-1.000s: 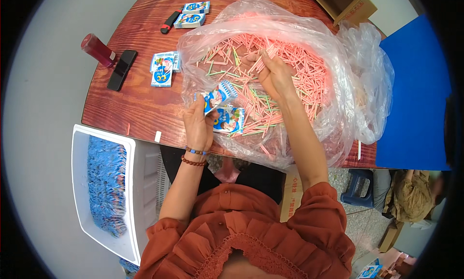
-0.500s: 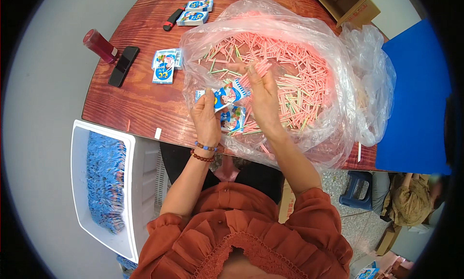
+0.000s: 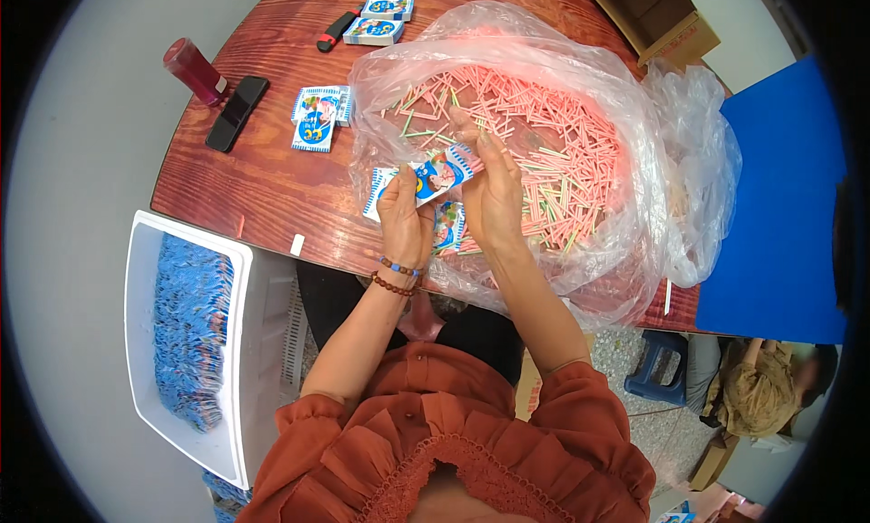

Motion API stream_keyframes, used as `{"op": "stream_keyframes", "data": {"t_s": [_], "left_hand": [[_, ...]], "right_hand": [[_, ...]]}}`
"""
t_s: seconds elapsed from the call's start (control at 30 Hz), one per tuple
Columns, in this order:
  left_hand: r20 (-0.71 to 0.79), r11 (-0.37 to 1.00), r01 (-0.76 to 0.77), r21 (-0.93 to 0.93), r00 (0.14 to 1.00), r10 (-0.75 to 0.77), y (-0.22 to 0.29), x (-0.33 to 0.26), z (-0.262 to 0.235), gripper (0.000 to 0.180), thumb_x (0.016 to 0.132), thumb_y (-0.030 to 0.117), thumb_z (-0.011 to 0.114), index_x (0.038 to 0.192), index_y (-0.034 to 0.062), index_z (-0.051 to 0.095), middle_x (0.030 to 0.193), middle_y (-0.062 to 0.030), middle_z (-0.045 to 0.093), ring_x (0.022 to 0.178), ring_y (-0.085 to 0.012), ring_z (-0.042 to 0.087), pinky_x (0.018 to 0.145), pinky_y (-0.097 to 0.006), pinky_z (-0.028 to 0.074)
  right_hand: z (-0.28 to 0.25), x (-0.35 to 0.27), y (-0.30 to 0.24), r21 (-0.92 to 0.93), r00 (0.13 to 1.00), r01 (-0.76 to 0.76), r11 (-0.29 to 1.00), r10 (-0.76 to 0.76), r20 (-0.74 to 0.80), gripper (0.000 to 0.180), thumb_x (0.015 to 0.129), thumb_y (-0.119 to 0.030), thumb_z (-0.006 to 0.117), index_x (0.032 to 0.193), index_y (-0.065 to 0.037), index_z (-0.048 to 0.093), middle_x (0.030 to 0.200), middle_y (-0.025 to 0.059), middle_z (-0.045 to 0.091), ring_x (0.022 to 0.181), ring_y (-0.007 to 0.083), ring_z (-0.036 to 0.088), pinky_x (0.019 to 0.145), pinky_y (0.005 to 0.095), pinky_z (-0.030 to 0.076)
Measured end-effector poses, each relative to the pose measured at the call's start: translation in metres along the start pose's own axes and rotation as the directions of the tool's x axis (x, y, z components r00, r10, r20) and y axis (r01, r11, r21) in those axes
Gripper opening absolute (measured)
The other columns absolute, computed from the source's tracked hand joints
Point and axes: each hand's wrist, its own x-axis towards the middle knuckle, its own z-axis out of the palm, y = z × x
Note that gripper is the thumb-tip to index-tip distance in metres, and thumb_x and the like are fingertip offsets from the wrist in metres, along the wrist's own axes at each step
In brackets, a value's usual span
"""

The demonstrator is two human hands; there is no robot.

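Note:
A small blue and white printed packet (image 3: 426, 179) is held between both hands above the edge of a big clear plastic bag (image 3: 634, 142). My left hand (image 3: 405, 217) grips the packet's left end. At its right end my right hand (image 3: 489, 192) has fingers on the packet and several pink sticks (image 3: 458, 115) pinched at its opening. The bag lies open on the round wooden table (image 3: 263, 188) and holds a heap of pink and a few green sticks (image 3: 562, 160). More packets (image 3: 449, 228) lie under my hands inside the bag.
Two packets (image 3: 317, 120) lie left of the bag, two more (image 3: 381, 20) at the far edge beside a red and black marker (image 3: 337, 31). A black phone (image 3: 236, 113) and red bottle (image 3: 193, 71) stand left. A white crate (image 3: 258, 342) of blue packets sits below the table. Blue panel (image 3: 779, 206) to the right.
My right hand came back from the stick heap with pink sticks and joined my left hand at the packet. The left hand lifted the packet slightly.

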Motion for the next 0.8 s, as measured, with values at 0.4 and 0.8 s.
{"op": "stream_keyframes", "data": {"t_s": [0.4,0.8], "left_hand": [[-0.055,0.994,0.046,-0.097,0.997,-0.051,0.002,0.006,0.002,0.026,0.099,0.026,0.051,0.095,0.0033,0.063,0.091,-0.0057,0.067,0.078,-0.013,0.064,0.068,-0.028,0.053],[-0.082,0.999,0.03,-0.041,0.996,-0.033,0.006,0.008,-0.006,0.025,0.098,0.025,0.053,0.093,0.0031,0.063,0.088,-0.0054,0.067,0.076,-0.0137,0.063,0.066,-0.027,0.053]], "right_hand": [[-0.018,0.004,-0.008,0.041,0.988,-0.053,0.998,0.046,0.147,0.02,0.098,-0.014,0.05,0.11,0.0,0.057,0.12,0.0176,0.06,0.117,0.0244,0.055,0.097,0.0369,0.047],[-0.012,0.01,-0.037,-0.312,0.983,0.125,0.942,-0.075,0.169,0.022,0.097,-0.007,0.05,0.117,0.001,0.055,0.116,0.0139,0.063,0.111,0.0216,0.06,0.098,0.033,0.045]]}}
